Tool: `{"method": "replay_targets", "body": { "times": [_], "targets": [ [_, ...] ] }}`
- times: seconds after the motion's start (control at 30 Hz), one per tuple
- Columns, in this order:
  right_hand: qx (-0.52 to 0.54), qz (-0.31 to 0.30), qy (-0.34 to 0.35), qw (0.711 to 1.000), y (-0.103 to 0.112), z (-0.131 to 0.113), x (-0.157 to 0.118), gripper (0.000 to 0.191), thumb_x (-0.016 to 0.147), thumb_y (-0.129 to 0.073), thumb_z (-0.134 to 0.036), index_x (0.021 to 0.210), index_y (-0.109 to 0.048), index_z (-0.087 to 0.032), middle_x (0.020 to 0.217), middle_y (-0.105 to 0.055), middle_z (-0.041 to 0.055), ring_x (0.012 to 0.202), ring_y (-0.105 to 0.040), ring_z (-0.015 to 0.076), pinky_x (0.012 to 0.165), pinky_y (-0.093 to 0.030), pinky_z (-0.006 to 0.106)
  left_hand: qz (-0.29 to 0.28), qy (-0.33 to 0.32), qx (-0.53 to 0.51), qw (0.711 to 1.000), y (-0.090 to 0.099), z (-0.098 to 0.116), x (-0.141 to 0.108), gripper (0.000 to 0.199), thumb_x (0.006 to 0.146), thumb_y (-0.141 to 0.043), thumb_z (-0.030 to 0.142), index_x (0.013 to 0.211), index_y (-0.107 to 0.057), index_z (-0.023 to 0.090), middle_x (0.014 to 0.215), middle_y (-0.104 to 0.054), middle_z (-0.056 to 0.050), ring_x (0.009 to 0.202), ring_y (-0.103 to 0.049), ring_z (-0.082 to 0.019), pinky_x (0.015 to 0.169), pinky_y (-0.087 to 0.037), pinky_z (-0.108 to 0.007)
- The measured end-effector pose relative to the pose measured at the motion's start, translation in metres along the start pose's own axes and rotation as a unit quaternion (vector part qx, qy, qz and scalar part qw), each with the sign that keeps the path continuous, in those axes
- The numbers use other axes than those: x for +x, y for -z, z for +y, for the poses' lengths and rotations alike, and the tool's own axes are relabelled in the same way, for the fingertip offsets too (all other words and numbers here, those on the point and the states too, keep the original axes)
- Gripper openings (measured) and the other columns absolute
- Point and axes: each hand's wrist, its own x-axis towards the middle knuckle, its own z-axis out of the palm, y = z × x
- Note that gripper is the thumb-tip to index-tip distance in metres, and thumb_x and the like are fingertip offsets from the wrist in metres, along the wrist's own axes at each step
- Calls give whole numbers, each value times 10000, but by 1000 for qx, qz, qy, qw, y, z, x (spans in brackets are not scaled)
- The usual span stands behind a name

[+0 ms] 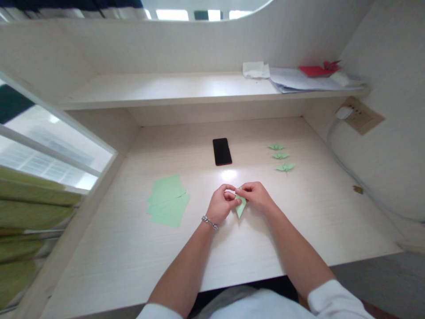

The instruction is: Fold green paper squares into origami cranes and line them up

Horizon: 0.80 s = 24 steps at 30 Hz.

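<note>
Near the middle of the desk, a folded piece of green paper is pinched between both hands, its pointed end toward me. My left hand is closed on its left side, thumb on the paper; a chain bracelet circles that wrist. My right hand grips the upper right part with thumb and fingers. The fingers cover the paper's upper end. To the left lie several loose green sheets, fanned over each other. At the right, three small folded green paper cranes stand in a column.
A black phone lies beyond my hands. Above the desk runs a shelf holding white papers, a red sheet and a red folded figure. A cable hangs from the wall socket at right.
</note>
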Motion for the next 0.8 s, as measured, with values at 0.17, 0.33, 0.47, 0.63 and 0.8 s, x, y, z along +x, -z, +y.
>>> {"method": "replay_targets", "body": {
  "times": [0.17,0.33,0.47,0.63,0.8],
  "targets": [
    [30,32,-20,999,1,1,0,305,646,-736,-446,629,-671,-149,490,-538,-17,471,-446,107,469,-328,238,-7,5,-2,1000,-1,1,-1,453,514,-812,185,885,-553,165,579,-618,33,524,-577,-119,527,-424,-222],
    [66,19,-27,997,-1,0,1,377,688,-699,-524,615,-664,-155,485,-538,-13,463,-466,111,463,-353,238,-16,7,-12,1000,0,0,0,451,528,-803,173,895,-541,170,599,-639,23,534,-593,-124,539,-437,-229],
    [112,23,-59,992,1,-2,3,512,755,-576,-640,689,-687,-144,558,-595,24,503,-530,129,484,-410,246,-17,16,-11,1000,1,-1,0,459,531,-795,153,909,-535,168,616,-654,12,551,-613,-138,560,-456,-244],
    [111,19,-64,992,6,2,4,469,729,-626,-614,722,-672,-148,596,-604,22,519,-537,127,490,-422,240,-7,17,-7,1000,1,0,0,466,539,-783,144,929,-529,165,622,-655,8,544,-604,-133,554,-453,-243],
    [27,34,-12,999,3,9,4,344,736,-667,-499,688,-648,-159,570,-581,-3,510,-510,122,507,-408,244,-10,5,-4,1000,1,-1,-1,445,549,-774,146,921,-530,167,608,-640,20,520,-581,-115,533,-434,-226]
  ]
}}
